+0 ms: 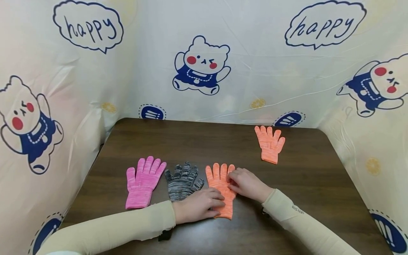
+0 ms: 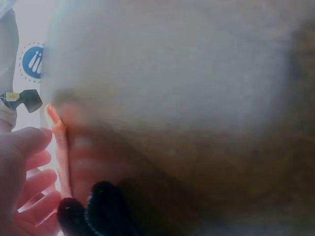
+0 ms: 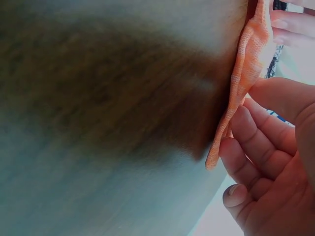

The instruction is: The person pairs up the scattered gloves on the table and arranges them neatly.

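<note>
Orange knit is touched by 2 hands: the near orange glove [image 1: 218, 180] is laid flat on the brown worktop [image 1: 318, 184], its long axis run from near to far, its fingers pointed toward the far edge. From the left hand [image 1: 200, 205] it is placed to the right, its cuff partly covered by loosely spread fingers, with nothing gripped. From the right hand [image 1: 250, 184] it is placed to the left, and its right edge is met by bent fingers; whether that edge is pinched cannot be told. The 2nd orange glove [image 1: 270, 145] is set farther back, nearer the right hand. A black-and-grey striped glove [image 1: 181, 182] is partly hidden by the left hand, and a pink glove [image 1: 143, 186] is set farther left. No container is seen.
</note>
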`<act>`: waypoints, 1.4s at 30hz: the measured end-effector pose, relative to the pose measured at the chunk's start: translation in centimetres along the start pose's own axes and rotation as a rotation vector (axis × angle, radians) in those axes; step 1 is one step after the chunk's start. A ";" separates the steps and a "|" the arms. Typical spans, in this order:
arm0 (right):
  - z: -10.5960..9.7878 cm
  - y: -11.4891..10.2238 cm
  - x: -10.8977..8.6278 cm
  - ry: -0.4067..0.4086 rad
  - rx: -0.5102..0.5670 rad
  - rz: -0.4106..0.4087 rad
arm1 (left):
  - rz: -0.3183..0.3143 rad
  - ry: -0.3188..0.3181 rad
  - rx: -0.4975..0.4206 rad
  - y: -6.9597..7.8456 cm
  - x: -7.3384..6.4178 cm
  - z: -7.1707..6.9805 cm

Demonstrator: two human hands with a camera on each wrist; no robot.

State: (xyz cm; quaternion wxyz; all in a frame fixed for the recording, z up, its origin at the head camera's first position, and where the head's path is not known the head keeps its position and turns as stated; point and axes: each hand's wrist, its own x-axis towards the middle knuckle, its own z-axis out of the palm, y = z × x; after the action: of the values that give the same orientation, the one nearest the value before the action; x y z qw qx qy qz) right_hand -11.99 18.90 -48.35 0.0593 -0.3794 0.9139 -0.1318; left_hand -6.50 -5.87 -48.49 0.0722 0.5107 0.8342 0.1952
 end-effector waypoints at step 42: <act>-6.7 15.9 -2.1 0.079 0.206 0.416 | 0.017 0.007 -0.033 -0.6 -0.7 1.1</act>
State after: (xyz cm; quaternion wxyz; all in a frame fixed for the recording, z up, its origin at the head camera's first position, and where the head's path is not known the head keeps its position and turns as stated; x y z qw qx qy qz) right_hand -22.68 32.47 -46.43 0.0880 -0.1695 0.9557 -0.2238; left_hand -6.31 -6.43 -49.78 0.0760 0.5157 0.8268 0.2112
